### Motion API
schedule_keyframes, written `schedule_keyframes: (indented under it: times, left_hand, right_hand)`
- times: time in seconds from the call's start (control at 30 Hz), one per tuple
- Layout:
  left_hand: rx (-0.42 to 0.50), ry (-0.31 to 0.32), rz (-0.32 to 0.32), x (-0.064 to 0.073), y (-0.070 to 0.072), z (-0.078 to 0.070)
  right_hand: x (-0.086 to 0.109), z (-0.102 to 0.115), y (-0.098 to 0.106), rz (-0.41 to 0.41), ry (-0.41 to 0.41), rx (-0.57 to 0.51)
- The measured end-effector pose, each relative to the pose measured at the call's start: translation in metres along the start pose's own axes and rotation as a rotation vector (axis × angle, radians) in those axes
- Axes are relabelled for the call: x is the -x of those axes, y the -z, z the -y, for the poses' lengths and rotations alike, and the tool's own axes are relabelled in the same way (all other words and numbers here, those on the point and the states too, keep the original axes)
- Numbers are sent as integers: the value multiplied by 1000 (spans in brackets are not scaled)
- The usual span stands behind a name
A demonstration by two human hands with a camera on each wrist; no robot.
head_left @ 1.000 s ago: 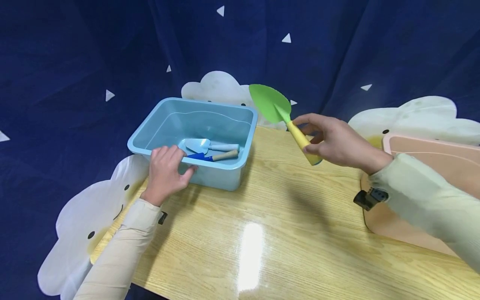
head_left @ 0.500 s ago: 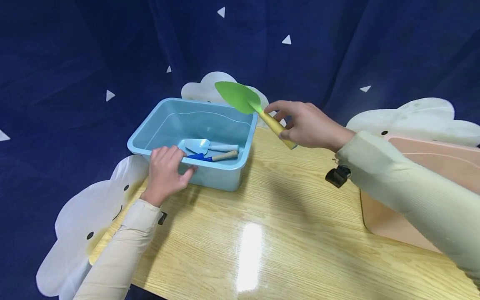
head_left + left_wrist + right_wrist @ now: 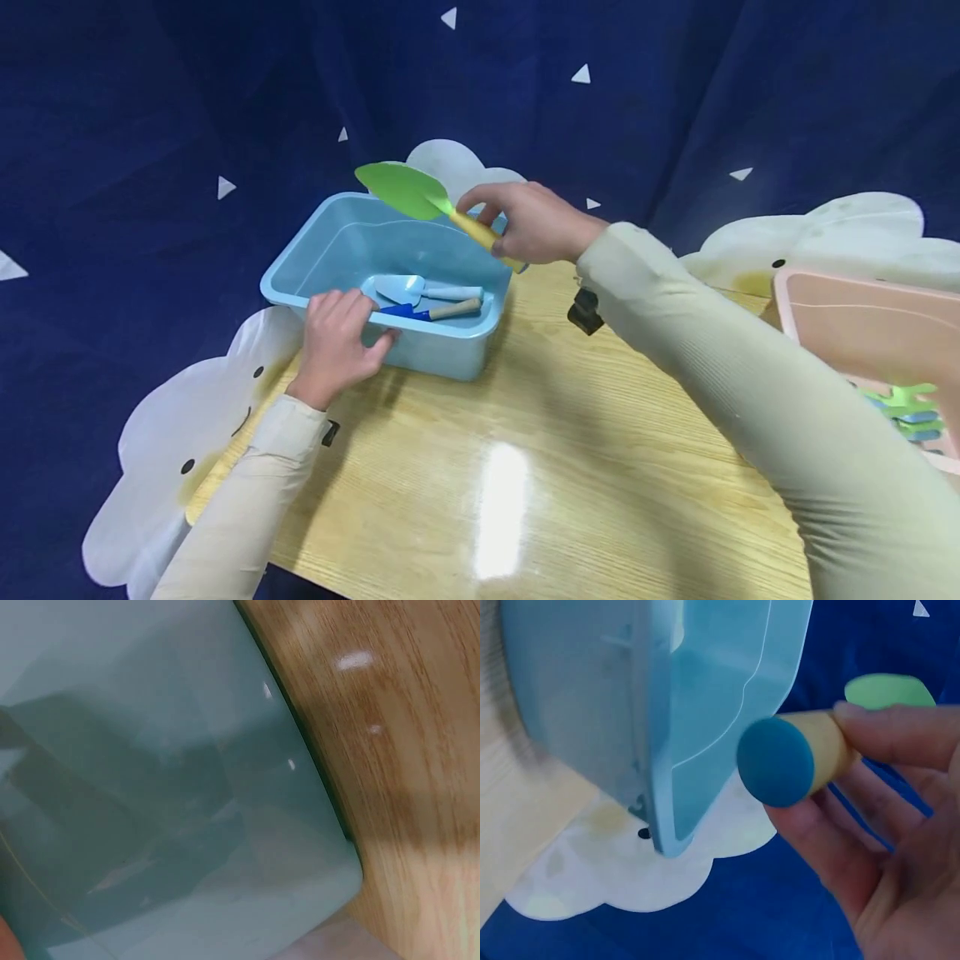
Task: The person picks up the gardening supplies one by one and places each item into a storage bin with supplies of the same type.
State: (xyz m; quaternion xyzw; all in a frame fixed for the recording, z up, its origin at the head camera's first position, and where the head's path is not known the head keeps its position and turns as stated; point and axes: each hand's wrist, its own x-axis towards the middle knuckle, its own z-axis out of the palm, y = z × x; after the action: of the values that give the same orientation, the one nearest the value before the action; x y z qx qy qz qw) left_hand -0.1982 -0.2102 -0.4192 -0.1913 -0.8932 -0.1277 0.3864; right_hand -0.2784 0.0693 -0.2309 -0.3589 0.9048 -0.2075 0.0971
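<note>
My right hand (image 3: 528,223) pinches the yellow handle (image 3: 477,231) of a trowel with a green blade (image 3: 405,190), held above the far right part of a blue plastic bin (image 3: 420,350). In the right wrist view the handle's blue end cap (image 3: 776,763) faces the camera between thumb and fingers. My left hand (image 3: 337,346) grips the bin's near rim, fingers over the edge and thumb outside. Inside the bin lie a light blue trowel (image 3: 405,289) and a dark blue tool with a wooden handle (image 3: 453,309); the left fingers partly hide the dark blue one.
A pink bin (image 3: 840,308) stands at the right on the wooden table (image 3: 600,467), with several green and blue pronged tools (image 3: 907,408) in it, partly behind the right sleeve. A dark blue curtain (image 3: 225,100) with cloud shapes hangs behind.
My right hand has carried the green trowel leftward, from beside the blue bin to over it. The pronged tools in the pink bin have come into view. The left hand keeps its grip on the rim.
</note>
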Motion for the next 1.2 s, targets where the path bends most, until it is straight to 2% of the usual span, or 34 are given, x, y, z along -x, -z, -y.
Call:
schedule_keyframes:
  times: [0.2, 0.37, 0.6, 0.77, 0.93, 1.2]
  left_hand:
    - [-16, -10, 18, -2, -2, -5]
    - [-9, -10, -4, -2, -2, -6]
    - [-12, -15, -22, -2, -2, -8]
    - [-20, -26, -13, -4, -2, -11]
    - [-31, -38, 2, -5, -5, -15]
    - [-27, -44, -5, -9, -9, -18]
  right_hand:
    - [-18, 0, -5, 109, -3, -1]
    - [-34, 2, -2, 174, -65, -23]
    - [-45, 7, 4, 287, -177, -136]
    - [-48, 6, -1, 290, -217, -183]
    - [-52, 3, -8, 281, -220, -176]
    - [-57, 0, -18, 310, -226, -161]
